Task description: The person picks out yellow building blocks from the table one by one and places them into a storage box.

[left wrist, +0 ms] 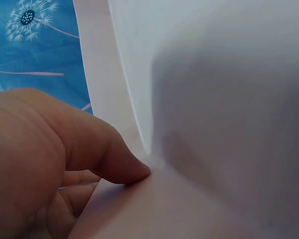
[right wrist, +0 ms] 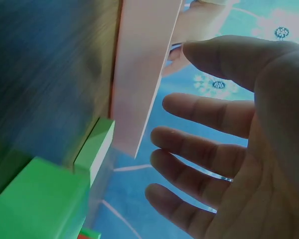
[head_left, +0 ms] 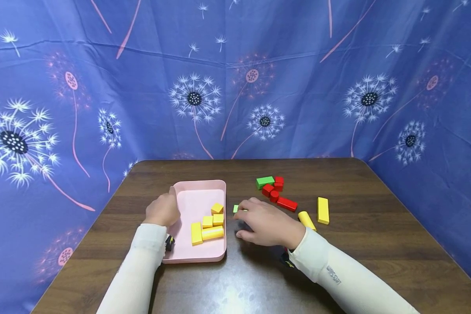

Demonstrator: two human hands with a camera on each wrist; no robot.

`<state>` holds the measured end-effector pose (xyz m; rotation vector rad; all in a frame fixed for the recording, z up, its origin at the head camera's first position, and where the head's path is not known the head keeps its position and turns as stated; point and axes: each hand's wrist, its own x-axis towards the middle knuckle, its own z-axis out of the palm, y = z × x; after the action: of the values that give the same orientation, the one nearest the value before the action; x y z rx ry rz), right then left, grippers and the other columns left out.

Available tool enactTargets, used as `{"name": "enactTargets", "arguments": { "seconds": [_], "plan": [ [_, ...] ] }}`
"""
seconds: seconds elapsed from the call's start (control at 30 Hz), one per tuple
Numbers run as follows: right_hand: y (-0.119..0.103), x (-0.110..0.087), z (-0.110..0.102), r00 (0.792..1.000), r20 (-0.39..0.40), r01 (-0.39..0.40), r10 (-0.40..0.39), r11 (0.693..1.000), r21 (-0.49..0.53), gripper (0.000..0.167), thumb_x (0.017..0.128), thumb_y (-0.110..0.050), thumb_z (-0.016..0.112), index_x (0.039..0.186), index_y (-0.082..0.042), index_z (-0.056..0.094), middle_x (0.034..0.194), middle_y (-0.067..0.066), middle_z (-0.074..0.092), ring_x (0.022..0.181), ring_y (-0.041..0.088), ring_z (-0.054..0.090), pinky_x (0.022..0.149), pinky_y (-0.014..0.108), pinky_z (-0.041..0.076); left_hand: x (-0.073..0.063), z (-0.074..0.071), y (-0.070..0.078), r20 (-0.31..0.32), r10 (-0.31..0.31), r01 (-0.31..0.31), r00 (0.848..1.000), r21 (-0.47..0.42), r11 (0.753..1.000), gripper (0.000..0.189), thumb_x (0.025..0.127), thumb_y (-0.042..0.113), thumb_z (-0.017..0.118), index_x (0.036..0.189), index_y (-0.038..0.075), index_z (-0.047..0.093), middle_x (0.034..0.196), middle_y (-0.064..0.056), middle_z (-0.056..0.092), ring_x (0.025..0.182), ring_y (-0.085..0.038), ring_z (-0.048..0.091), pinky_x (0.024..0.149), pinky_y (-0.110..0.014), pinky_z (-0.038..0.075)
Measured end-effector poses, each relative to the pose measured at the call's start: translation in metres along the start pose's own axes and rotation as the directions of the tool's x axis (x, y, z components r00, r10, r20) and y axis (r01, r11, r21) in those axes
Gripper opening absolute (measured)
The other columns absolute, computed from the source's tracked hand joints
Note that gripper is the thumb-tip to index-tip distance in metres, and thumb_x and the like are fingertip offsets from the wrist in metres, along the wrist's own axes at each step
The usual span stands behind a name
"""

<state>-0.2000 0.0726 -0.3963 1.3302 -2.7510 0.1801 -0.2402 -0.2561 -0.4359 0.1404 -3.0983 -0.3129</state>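
A shallow pink tray stands on the table's left half, with several yellow blocks grouped in its near right corner. My left hand pinches the tray's left wall, thumb inside and fingers outside, as the left wrist view shows. To the right of the tray, my right hand hovers with spread, slightly bent fingers and an empty palm. A small green block partly shows beyond its fingertips. In the right wrist view, a larger green block lies below the hand, apart from the fingers.
Behind the right hand lie a green block and several red blocks. Farther right are a yellow cylinder and a yellow rectangular block. A blue dandelion-print cloth hangs past the brown wooden table.
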Motion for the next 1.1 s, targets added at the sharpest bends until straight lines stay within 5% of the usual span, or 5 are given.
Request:
{"name": "enactTargets", "arguments": {
  "seconds": [0.77,1.1],
  "plan": [
    [0.041,-0.025,-0.012,0.992,-0.104,-0.077,0.076,0.997,-0.01,0.033,0.091,-0.038,0.077,0.116,-0.016,0.075,0.116,-0.002,0.065,0.107,0.018,0.058,0.094,0.037,0.054,0.001,0.001,-0.002,-0.018,0.018,-0.018,1.0,0.002,1.0,0.071,0.096,0.013,0.055,0.158,-0.008,0.027,0.127,-0.031,0.066,0.102,-0.048,0.071,0.08,-0.064,0.057],
    [0.053,-0.034,-0.02,0.974,-0.013,-0.227,0.227,0.974,-0.017,0.039,0.092,-0.04,0.077,0.121,-0.014,0.074,0.12,0.004,0.066,0.111,0.026,0.06,0.094,0.044,0.055,0.003,0.002,-0.002,-0.003,0.012,-0.012,1.0,0.008,1.0,0.072,0.097,0.013,0.054,0.159,-0.008,0.025,0.129,-0.031,0.066,0.103,-0.047,0.07,0.08,-0.063,0.057]
  ]
}}
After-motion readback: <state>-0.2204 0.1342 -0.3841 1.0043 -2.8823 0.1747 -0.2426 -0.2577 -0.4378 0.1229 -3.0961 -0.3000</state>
